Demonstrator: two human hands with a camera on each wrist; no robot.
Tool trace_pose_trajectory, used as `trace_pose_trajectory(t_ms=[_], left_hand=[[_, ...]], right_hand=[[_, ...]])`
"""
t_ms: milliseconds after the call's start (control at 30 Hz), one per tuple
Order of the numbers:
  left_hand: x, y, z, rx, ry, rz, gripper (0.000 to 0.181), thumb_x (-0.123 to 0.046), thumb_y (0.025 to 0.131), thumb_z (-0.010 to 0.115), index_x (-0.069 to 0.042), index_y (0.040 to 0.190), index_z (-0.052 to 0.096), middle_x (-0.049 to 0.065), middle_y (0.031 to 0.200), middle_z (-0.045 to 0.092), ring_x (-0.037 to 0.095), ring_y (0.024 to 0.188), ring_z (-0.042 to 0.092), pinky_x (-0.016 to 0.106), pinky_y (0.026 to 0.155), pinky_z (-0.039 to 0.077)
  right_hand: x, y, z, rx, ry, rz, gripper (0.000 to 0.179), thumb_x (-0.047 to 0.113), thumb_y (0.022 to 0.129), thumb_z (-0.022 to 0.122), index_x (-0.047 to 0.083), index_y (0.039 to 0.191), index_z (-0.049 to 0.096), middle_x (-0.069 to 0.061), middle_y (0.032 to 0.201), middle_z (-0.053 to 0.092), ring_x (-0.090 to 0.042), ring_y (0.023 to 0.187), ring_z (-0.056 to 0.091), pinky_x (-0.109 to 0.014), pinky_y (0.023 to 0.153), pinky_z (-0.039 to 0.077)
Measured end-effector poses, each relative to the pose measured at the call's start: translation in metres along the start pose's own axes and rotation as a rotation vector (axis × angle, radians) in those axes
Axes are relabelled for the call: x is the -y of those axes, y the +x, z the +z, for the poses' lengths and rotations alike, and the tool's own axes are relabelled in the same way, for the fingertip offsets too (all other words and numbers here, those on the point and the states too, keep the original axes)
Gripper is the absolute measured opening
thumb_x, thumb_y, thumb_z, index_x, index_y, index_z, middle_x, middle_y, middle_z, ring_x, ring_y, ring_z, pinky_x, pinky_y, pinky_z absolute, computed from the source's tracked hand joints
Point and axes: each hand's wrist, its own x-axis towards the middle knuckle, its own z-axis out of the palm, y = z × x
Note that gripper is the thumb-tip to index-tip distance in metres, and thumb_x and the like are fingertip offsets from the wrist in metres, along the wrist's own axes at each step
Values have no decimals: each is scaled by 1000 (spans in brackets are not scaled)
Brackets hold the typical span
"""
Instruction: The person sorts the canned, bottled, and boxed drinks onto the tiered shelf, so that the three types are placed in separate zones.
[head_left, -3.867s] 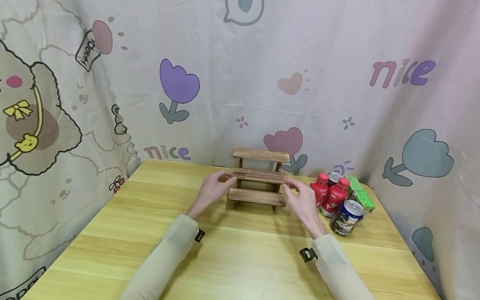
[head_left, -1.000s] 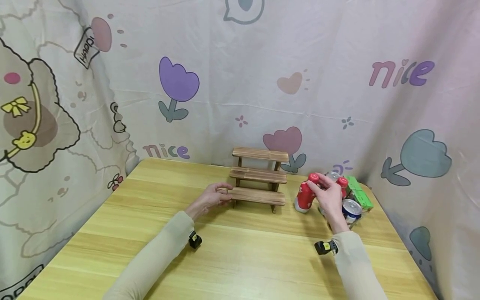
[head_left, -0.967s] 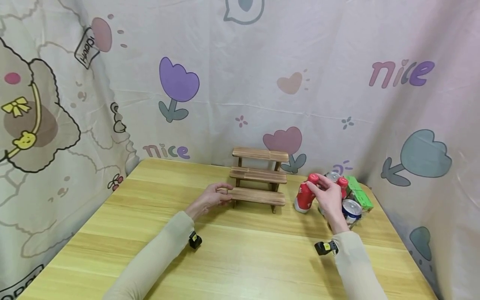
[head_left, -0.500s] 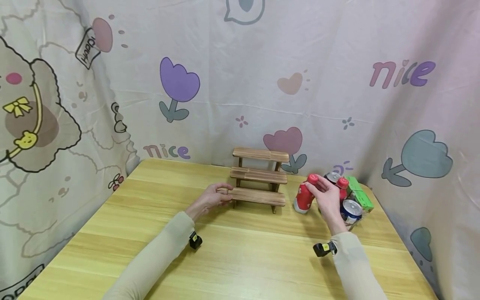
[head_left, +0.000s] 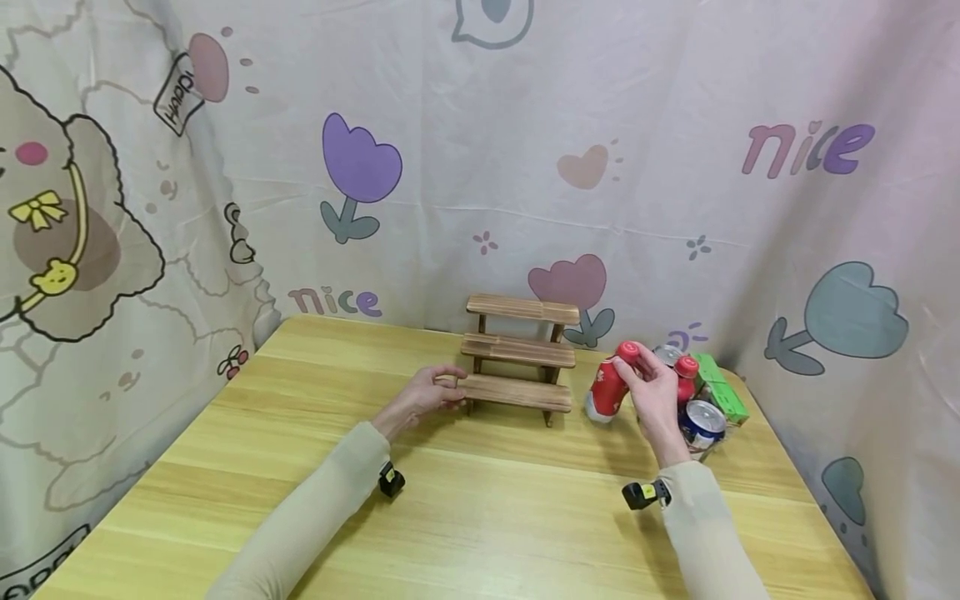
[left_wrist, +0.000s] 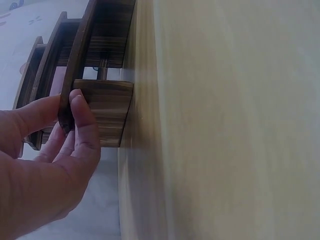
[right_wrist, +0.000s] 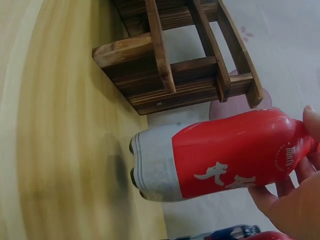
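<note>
A three-tier wooden display rack (head_left: pixel 517 350) stands near the back edge of the table. My left hand (head_left: pixel 426 393) pinches the left end of its lowest shelf; in the left wrist view, thumb and fingers sit on both sides of that board (left_wrist: pixel 80 60). With my right hand (head_left: pixel 654 404) I hold a red and white drink bottle (head_left: pixel 606 390) near its neck, right of the rack. The right wrist view shows the bottle (right_wrist: pixel 220 155) just off the table, its base clear of its shadow, leaning a little. Its cap is partly behind my fingers there.
Right of my right hand are a second red-capped bottle (head_left: pixel 686 379), a dark blue can (head_left: pixel 702 427), another can (head_left: pixel 667 355) behind and a green carton (head_left: pixel 722 390). A patterned curtain (head_left: pixel 480 167) hangs behind the table (head_left: pixel 480 517).
Earlier both hands were at the rack's sides. My right hand has since gone to the bottles and gripped one, lifting it slightly leftward. My left hand has moved down to the lowest shelf.
</note>
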Motion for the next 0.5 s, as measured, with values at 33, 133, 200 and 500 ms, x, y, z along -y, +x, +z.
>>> trace_pose_trajectory(t_ms=[33,133,200,500], left_hand=[[0,0,0,-1,-1,-1,40,4,91,62,-1,130,55,10,93,70,21,83,67,39,84,60],[-1,-1,0,-1,1,3,39,4,91,62,0,130,54,10,93,70,23,85,68,41,86,60],[-1,-1,-1,-4,-3,-1,39,4,91,62,0,129,55,10,93,70,24,85,68,41,86,60],[-1,-2,0,3,-4,-7,41,5,90,63,1,130,54,13,96,69,24,84,67,41,87,59]], right_hand=[[2,0,0,7,-7,-11,47,11,90,71,5,134,58,20,101,67,-1,101,60,-8,83,52],[7,1,2,30,-25,-40,46,14,91,71,8,134,58,17,105,67,-2,101,60,-9,83,52],[10,2,3,36,-18,-54,45,14,91,71,8,134,58,15,105,68,-2,100,62,-10,84,53],[35,7,11,71,67,-54,48,17,90,72,11,136,57,3,115,71,-4,98,67,-12,86,55]])
